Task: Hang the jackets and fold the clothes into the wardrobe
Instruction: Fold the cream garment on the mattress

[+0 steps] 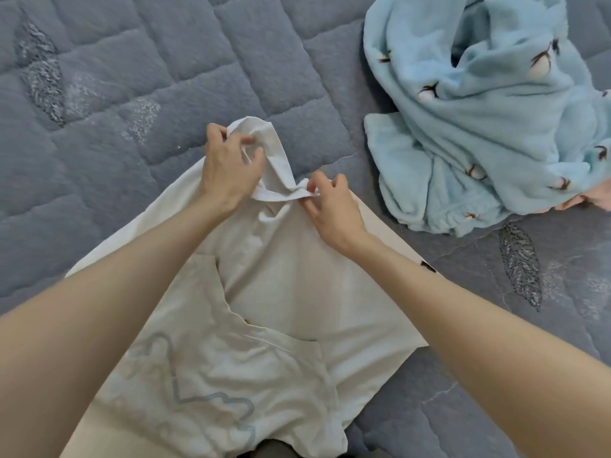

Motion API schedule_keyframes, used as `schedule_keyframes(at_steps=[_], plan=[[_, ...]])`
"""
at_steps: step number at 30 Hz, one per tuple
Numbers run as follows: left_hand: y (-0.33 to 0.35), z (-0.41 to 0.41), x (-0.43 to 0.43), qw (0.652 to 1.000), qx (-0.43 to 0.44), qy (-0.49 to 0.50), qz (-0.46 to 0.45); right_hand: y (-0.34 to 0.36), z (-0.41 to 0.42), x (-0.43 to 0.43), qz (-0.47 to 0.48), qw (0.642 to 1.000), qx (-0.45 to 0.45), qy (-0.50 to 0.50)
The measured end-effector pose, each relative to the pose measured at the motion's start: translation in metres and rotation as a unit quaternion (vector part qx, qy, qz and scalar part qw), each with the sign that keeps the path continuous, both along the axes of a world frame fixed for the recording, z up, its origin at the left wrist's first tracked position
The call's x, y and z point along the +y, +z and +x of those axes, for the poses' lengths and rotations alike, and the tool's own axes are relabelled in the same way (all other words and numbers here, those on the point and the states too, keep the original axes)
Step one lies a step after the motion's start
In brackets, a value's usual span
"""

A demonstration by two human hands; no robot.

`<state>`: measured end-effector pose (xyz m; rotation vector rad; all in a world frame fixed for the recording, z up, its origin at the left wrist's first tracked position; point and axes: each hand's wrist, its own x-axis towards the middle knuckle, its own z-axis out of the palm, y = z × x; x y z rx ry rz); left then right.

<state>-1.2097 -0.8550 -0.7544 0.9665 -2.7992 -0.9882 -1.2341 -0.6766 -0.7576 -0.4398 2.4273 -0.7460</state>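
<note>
From my head view, the cream-white cotton shirt (297, 292) lies spread on the grey-blue quilted bedspread (99, 127), toward its near side. My left hand (231, 166) grips the shirt's bunched far end, and my right hand (330, 206) pinches the twisted band beside it. I should untwist and flatten that part before folding. A pale blue fleece garment (479, 127) lies far right.

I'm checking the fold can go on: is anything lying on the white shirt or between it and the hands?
Nothing visible does. The left hand and right hand both pinch the white shirt near its far end. The blue fleece lies apart on the quilt. No wardrobe shows.
</note>
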Motion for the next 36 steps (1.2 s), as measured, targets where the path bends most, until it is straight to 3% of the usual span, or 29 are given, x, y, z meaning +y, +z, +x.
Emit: schedule_keyframes(at_steps=[5,7,12,19,23,29,36], plan=[[0.007,-0.024,-0.013,0.974,0.056,0.208,0.063,0.004,-0.005,0.008,-0.026,0.997,0.007,-0.065],[0.006,-0.037,-0.019,0.965,0.049,0.235,0.101,0.006,-0.011,0.008,-0.026,0.993,0.023,-0.114],[-0.001,-0.039,-0.014,0.959,0.034,0.207,0.193,0.002,-0.016,-0.002,-0.006,0.984,-0.001,-0.175],[0.011,0.004,-0.006,0.96,0.118,0.086,0.241,0.009,0.009,-0.003,-0.053,0.979,0.038,-0.194],[0.016,0.048,-0.001,0.951,0.151,0.113,0.246,0.021,0.04,0.001,-0.08,0.983,0.058,-0.155],[0.03,0.149,0.006,0.912,0.183,0.236,0.282,0.036,0.102,-0.004,-0.087,0.993,0.005,-0.086],[0.028,0.303,0.006,0.878,0.148,0.415,0.189,0.043,0.185,-0.014,-0.088,0.995,-0.053,0.017]])
